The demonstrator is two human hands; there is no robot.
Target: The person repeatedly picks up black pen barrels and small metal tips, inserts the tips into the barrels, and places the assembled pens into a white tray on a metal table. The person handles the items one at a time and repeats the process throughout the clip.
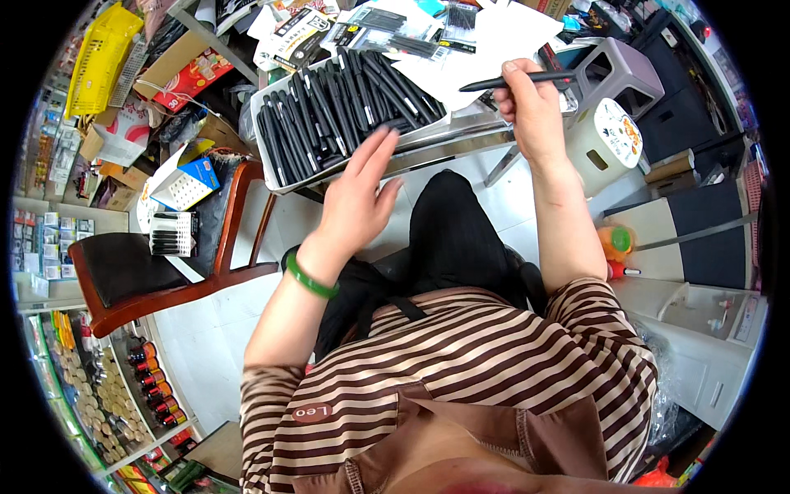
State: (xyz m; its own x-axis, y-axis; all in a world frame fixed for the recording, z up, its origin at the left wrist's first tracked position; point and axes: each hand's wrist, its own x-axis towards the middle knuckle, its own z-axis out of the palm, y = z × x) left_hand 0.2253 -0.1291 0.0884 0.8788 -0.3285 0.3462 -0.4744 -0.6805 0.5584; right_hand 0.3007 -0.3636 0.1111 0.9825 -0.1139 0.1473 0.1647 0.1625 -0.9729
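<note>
A black pen [485,85] lies level in my right hand [531,107], pinched between thumb and fingers above the right part of the table. My left hand [358,193] is empty, its fingers stretched out, at the near edge of a white tray [284,188]. Many black pens [329,115] fill that tray, lying side by side in a heap. The left fingertips overlap the tray's near rim in the picture; whether they touch it I cannot tell. A green bangle circles my left wrist.
Paper sheets [514,37] and clear-packed pens [387,33] cover the table's far side. A wooden chair [222,239] on the left bears a white pen holder [173,235] and a blue box [188,183]. Right of the table stand a cream stool [588,156] and a grey stool [629,74].
</note>
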